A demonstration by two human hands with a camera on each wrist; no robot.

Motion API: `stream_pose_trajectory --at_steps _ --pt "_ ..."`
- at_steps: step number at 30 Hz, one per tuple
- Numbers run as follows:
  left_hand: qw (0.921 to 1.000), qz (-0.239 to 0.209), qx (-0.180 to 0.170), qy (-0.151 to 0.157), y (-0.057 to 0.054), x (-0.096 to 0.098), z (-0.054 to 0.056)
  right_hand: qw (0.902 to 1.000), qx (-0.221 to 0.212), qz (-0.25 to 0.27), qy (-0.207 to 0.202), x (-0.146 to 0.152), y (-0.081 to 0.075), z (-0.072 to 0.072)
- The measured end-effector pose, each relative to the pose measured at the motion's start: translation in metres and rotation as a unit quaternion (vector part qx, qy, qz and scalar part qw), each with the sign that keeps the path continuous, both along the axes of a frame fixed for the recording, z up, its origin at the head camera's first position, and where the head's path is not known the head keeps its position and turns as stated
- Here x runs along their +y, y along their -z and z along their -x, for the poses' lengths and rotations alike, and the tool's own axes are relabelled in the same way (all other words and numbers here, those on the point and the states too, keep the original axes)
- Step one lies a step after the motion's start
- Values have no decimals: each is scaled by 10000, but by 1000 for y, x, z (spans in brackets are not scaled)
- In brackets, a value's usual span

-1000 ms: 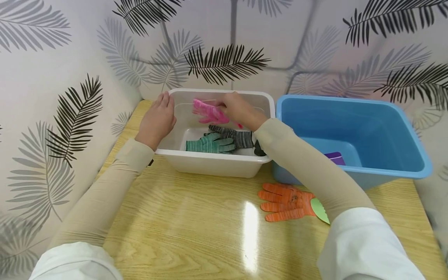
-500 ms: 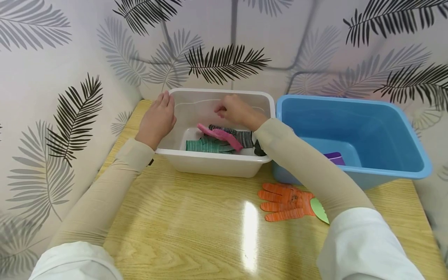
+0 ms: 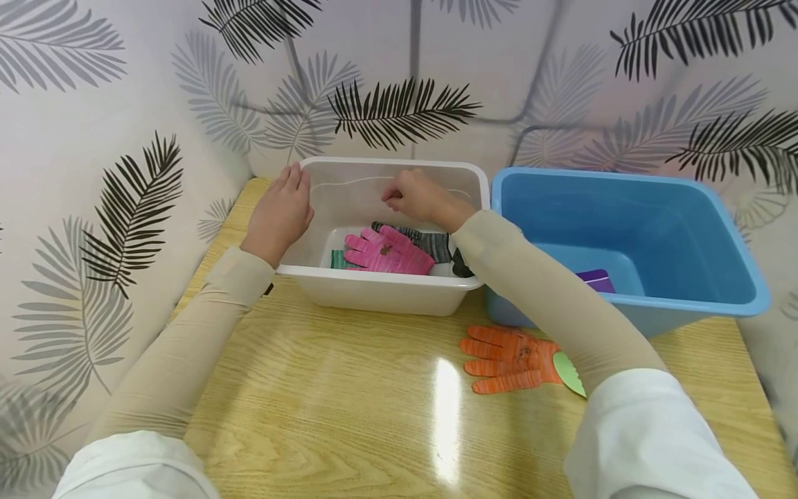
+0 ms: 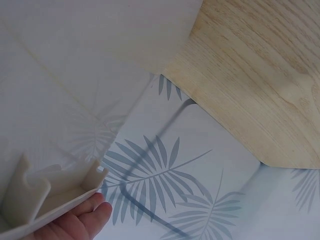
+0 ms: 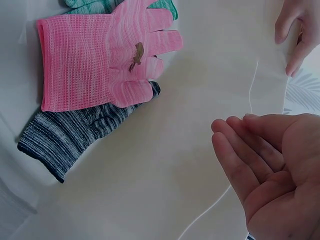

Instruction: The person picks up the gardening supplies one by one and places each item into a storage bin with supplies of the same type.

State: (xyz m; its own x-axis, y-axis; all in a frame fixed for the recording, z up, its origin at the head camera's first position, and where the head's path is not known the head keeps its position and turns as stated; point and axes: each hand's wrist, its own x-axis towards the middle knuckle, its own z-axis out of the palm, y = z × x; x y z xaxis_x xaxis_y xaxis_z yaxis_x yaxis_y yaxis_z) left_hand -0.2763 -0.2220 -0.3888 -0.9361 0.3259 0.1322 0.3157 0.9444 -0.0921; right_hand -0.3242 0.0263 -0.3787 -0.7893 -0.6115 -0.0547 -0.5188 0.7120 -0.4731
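My left hand [image 3: 279, 215] grips the left rim of a white plastic bin [image 3: 380, 294]; its fingers [image 4: 90, 217] show under the rim in the left wrist view. Over the inside of the bin, my right hand [image 3: 424, 197] holds nothing, its fingers loosely bent. Below it a pink knit glove [image 5: 80, 62] with a brown mark lies flat on top of the other gloves. Under the pink one, a green glove [image 3: 339, 260] and a grey-black striped glove [image 5: 60, 142] are partly covered. A dark item [image 3: 461, 265] sits at the bin's right end, half hidden by my right sleeve.
Right of the white bin stands a blue bin [image 3: 623, 187] with a purple item [image 3: 598, 280] inside. An orange glove [image 3: 511, 360] lies on the wooden table [image 3: 324, 402] in front, a light green piece [image 3: 569, 374] at its cuff. A leaf-patterned wall [image 3: 399, 62] rises behind.
The right hand has let go of the pink glove, which fell and settled flat over the green and striped gloves. The left hand has stayed on the rim.
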Motion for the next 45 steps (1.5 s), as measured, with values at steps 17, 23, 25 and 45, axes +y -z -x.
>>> stream_pose_trajectory --at_steps 17,23,25,45 --pt "9999 37 -105 75 5 7 1 9987 444 222 -125 0 -12 -11" --pt "9999 3 -90 103 6 5 0 9969 718 279 -179 7 -45 -29" --pt "9999 -5 -87 112 5 5 0 9964 773 293 -184 13 -60 -36" --pt "9999 -5 -15 124 -1 3 -1 9794 1858 774 -159 112 -117 -134"
